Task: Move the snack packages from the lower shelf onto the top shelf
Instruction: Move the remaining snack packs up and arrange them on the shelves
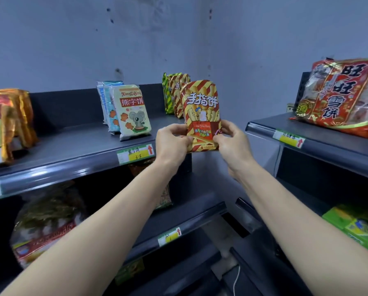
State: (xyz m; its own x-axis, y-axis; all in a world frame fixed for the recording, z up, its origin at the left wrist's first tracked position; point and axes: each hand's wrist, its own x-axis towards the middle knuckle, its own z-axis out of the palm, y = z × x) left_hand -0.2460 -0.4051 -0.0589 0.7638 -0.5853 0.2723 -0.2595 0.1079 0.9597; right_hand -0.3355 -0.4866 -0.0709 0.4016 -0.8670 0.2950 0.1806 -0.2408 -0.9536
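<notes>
A red-and-yellow striped snack package (202, 107) stands upright at the front right end of the dark top shelf (72, 146). My left hand (172, 144) pinches its lower left corner and my right hand (230, 142) pinches its lower right corner. Just behind it stand more striped packages (174, 92) in a row. On the lower shelf (191, 204), a snack package (164, 197) sits in shadow, partly hidden by my left forearm.
White bear-biscuit packs (131, 112) stand mid-shelf, and gold-orange bags (8, 124) at the far left. A big red rice-cracker bag (341, 97) lies on the right-hand shelf unit. Below are a large bag (44, 227) at left and green packs (358, 227) at right.
</notes>
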